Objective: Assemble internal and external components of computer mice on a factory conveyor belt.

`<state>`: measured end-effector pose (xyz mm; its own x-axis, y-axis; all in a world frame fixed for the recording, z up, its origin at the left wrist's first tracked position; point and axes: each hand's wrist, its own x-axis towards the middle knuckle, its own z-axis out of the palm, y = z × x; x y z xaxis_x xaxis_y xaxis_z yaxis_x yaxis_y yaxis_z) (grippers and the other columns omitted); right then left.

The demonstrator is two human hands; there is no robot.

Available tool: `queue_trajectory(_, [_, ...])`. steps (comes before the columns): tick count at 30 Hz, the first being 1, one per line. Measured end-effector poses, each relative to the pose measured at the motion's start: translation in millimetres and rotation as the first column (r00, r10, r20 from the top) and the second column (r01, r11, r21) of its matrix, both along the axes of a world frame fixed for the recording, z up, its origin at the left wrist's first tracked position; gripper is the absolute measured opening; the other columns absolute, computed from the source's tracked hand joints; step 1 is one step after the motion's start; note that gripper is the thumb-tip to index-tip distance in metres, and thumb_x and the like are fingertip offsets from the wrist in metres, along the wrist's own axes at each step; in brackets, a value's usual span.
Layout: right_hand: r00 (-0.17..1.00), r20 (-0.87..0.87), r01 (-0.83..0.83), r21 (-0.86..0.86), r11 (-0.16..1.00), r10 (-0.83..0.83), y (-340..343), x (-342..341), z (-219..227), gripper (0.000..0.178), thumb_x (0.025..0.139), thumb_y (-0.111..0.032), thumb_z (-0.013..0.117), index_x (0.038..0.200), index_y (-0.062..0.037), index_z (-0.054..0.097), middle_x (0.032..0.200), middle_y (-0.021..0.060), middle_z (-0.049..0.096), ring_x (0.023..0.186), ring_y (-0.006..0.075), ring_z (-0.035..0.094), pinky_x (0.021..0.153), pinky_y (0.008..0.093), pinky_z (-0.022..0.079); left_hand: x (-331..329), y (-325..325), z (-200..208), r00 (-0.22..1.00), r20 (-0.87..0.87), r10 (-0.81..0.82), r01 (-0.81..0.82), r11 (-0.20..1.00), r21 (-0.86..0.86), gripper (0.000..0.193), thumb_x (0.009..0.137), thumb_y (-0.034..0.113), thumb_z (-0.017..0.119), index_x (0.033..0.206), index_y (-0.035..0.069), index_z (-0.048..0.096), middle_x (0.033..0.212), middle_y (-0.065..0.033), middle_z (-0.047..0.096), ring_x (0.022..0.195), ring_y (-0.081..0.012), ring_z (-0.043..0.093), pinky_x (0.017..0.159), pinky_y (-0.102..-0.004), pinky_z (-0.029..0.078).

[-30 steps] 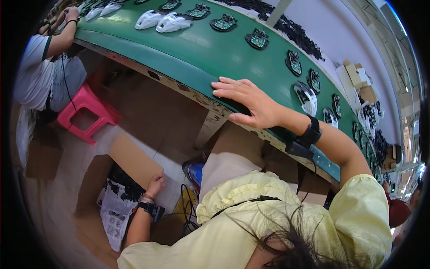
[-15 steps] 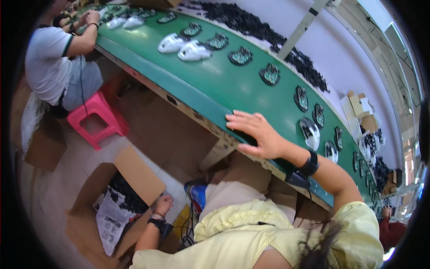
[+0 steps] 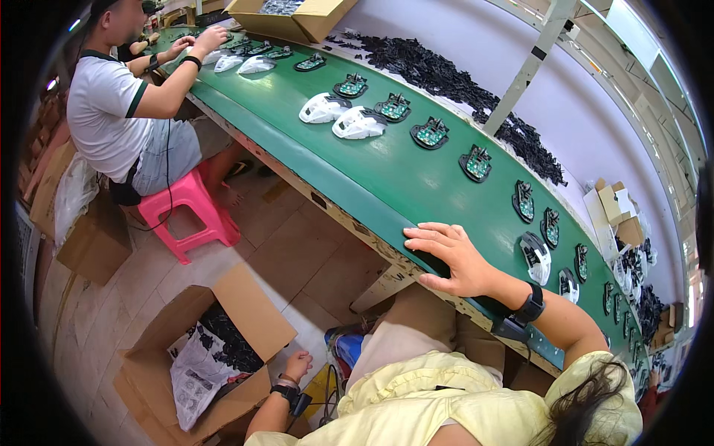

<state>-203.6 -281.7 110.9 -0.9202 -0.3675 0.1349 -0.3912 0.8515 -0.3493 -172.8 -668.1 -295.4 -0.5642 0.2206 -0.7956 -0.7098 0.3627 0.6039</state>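
Observation:
My right hand (image 3: 455, 260) rests on the green padded front edge of the belt-like bench (image 3: 357, 195), fingers spread and holding nothing. Lower down on the left, my left hand (image 3: 298, 364) hangs beside an open cardboard box (image 3: 256, 316), its fingers curled in with nothing visible in them. Inside that box are black plastic parts (image 3: 236, 343) and a printed white plastic bag (image 3: 197, 372). Beyond my right hand stand computer mouse bases with green circuit boards (image 3: 474, 163), and a white mouse shell (image 3: 535, 259) lies to its right.
Two white mouse shells (image 3: 360, 123) sit farther along the bench. Black parts (image 3: 431, 70) are heaped along the back, near a metal post (image 3: 532, 67). A co-worker (image 3: 111, 111) sits at the far left on a pink stool (image 3: 186, 215). A cardboard box (image 3: 316, 18) stands at the far end.
The view has shifted, so the scene sits lower and farther right in the picture. My right hand stays on the bench edge, and my left hand stays beside the box.

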Motion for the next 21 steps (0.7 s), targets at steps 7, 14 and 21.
queue_trajectory(7, [1.0, -0.017, 0.016, 0.009, 1.0, -0.016, -3.2, -0.9, -1.8, 0.055, 0.075, -0.024, 0.065, 0.127, -0.0146, 0.05, 0.14, 0.0025, 0.045, 0.124, 0.0252, 0.041, 0.094, 0.0386, 0.03, 5.4, -11.8, -21.5, 0.996, 0.087, -0.014, 0.019, 0.999, -0.049, 0.037, 0.082, 0.02, 0.064, 0.114, 0.004, 0.057, 0.089, -0.0056, 0.063, 0.068, -0.0156, 0.062, 0.051, -0.0274, 0.044])
queue_trajectory(14, [0.999, -0.014, 0.033, 0.002, 0.999, -0.033, -2.6, -2.5, -1.1, 0.056, 0.074, -0.024, 0.066, 0.127, -0.0162, 0.051, 0.139, 0.0021, 0.046, 0.12, 0.0257, 0.043, 0.095, 0.0392, 0.03, -21.2, 12.2, -27.4, 0.999, 0.041, -0.031, 0.031, 0.999, 0.01, 0.04, 0.082, 0.021, 0.06, 0.118, 0.003, 0.055, 0.095, -0.0077, 0.062, 0.069, -0.0164, 0.062, 0.053, -0.028, 0.044])
queue_trajectory(21, [0.999, -0.018, 0.047, 0.001, 0.999, -0.047, -1.5, -2.0, -3.6, 0.056, 0.073, -0.024, 0.067, 0.126, -0.0159, 0.052, 0.138, 0.0016, 0.047, 0.118, 0.0285, 0.042, 0.097, 0.0415, 0.03, -26.5, 6.4, -15.7, 0.998, 0.012, -0.063, 0.063, 0.998, -0.009, 0.042, 0.082, 0.022, 0.061, 0.119, 0.005, 0.055, 0.092, -0.0073, 0.062, 0.068, -0.0154, 0.06, 0.052, -0.0271, 0.043])
